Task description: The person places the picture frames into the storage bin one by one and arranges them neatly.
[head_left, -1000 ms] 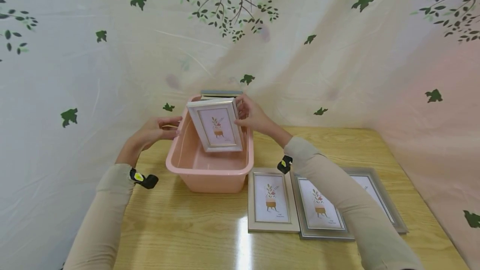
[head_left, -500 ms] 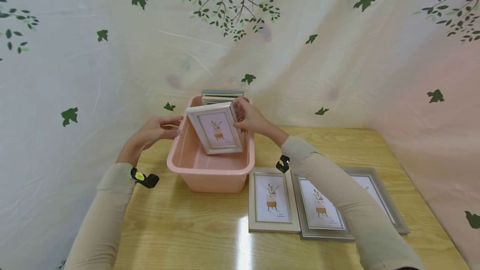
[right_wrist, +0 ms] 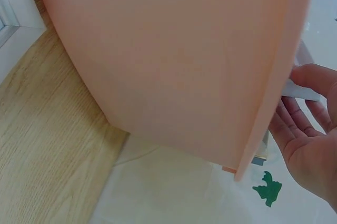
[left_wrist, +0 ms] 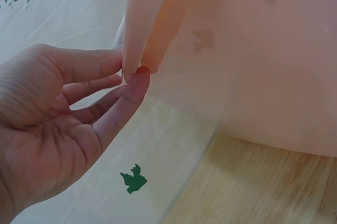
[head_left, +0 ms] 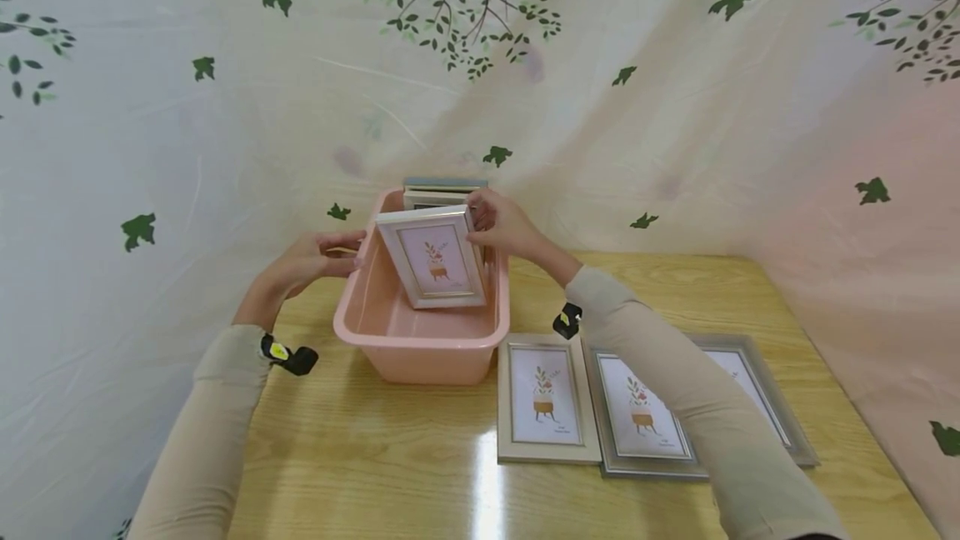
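A pink plastic basin (head_left: 431, 362) stands on the table, and a white picture frame (head_left: 477, 290) leans back inside it, its plant picture facing the camera. The right hand (head_left: 508, 227) pinches that frame at its upper right edge, thumb in front and fingers behind. In the right wrist view the hand (right_wrist: 310, 129) holds the frame's white edge (right_wrist: 303, 91) beyond the basin's rim. At the basin's left rim, the left hand (head_left: 311, 263) grips with thumb and fingertips; the left wrist view shows the hand (left_wrist: 68, 97) pinching the rim (left_wrist: 138, 39).
More frames (head_left: 435, 198) stand upright at the basin's back end. On the wooden table (head_left: 360, 457) to the right lie a cream frame (head_left: 549, 454), a grey frame (head_left: 652, 468) and a larger grey one (head_left: 780, 423), partly under the right forearm. A patterned cloth (head_left: 300, 132) hangs behind.
Compared with a second ago, the held frame's top has come slightly forward and down, showing more of the frames behind it. The left hand keeps its place on the rim.
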Tool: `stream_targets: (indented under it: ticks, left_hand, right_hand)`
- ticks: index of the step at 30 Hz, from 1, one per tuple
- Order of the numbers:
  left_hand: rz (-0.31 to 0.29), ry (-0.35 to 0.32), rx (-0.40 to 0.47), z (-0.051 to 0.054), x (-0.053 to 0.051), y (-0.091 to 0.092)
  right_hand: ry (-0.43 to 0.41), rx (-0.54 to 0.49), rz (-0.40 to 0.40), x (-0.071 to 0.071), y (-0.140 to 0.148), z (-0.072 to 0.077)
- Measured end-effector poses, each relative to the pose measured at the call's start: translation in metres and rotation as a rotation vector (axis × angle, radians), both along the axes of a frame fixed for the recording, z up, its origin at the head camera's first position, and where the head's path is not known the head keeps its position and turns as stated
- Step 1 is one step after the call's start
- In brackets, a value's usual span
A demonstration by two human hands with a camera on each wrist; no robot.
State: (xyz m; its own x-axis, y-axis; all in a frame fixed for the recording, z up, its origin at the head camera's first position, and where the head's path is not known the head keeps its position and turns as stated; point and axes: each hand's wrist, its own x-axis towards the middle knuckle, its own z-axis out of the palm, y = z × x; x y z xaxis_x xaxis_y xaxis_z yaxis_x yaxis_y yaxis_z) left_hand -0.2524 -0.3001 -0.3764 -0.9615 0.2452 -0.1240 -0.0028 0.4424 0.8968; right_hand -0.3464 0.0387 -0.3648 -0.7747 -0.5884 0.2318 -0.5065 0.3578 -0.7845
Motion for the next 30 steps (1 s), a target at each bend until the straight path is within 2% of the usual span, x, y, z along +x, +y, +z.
stream_targets:
  ticks: [8,19,24,30]
  left_hand:
    - [0.0,0.006,-0.007,0.001,0.0,-0.001]
    - [0.0,0.016,-0.016,0.002,0.002,0.002]
    - [0.003,0.017,-0.027,0.0,0.002,0.001]
    - [0.004,0.018,-0.018,-0.001,0.0,0.001]
  right_hand:
    - [-0.021,-0.029,0.004,-0.003,0.008,0.008]
    - [-0.08,-0.078,-0.065,-0.008,0.013,0.001]
    - [-0.075,-0.108,-0.079,-0.009,0.012,-0.004]
    - [-0.06,-0.076,-0.106,-0.013,0.011,-0.005]
